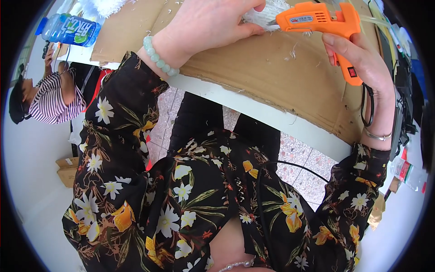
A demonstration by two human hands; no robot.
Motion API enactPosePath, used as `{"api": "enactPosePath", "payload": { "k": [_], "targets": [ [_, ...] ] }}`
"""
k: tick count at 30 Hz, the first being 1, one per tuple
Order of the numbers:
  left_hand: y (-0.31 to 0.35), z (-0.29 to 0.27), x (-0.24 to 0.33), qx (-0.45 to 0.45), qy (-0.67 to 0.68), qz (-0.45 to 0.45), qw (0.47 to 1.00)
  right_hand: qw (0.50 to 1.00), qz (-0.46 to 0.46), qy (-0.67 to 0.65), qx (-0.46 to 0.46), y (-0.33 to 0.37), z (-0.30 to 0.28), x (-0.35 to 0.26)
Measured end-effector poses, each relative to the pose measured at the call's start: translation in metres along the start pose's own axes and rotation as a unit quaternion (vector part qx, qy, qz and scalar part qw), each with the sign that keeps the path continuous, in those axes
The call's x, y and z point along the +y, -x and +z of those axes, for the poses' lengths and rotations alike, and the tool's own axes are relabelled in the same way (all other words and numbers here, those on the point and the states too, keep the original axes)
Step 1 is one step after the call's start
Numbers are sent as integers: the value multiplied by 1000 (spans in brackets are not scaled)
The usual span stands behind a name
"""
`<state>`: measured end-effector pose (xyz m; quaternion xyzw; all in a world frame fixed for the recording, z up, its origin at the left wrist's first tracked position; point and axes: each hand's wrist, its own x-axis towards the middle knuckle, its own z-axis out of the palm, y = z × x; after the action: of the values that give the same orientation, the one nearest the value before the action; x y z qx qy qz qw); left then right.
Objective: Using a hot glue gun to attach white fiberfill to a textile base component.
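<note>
My right hand (362,59) is wrapped round the handle of an orange hot glue gun (312,18), with a glue stick coming out of its back. The gun's nozzle points left and meets a white, frayed, mesh-like piece (267,16) at the upper edge. Thumb and fingers of my left hand (217,22) close on the left side of that piece; part of it is out of view. Beneath both hands lies a brown cardboard sheet (253,72) strewn with white fibre scraps.
The cardboard covers a white table, whose front edge (217,95) runs before me. A blue-labelled bottle (68,29) and white fluff (107,7) are at upper left. A person in a striped top (54,102) is on the left. Black items and cables (403,90) crowd the right.
</note>
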<state>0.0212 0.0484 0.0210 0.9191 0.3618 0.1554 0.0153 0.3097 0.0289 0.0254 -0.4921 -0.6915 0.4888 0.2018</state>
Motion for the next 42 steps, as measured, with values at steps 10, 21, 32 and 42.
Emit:
{"api": "enactPosePath", "payload": {
  "k": [10, 21, 32, 42],
  "targets": [
    [4, -6, -8, 65, 8, 92, 994, 999, 35, 23, 13, -5, 5, -6],
    [-6, -2, -2, 59, -54, 66, 995, 999, 30, 37, 25, 1, -10, -9],
    [0, 6, 3, 90, -91, 95, 987, 996, 27, 77, 35, -6, -8, -7],
    [-1, 3, 13, 58, -109, 50, 991, 996, -7, 80, 40, -7, 1, -14]
  ]
}}
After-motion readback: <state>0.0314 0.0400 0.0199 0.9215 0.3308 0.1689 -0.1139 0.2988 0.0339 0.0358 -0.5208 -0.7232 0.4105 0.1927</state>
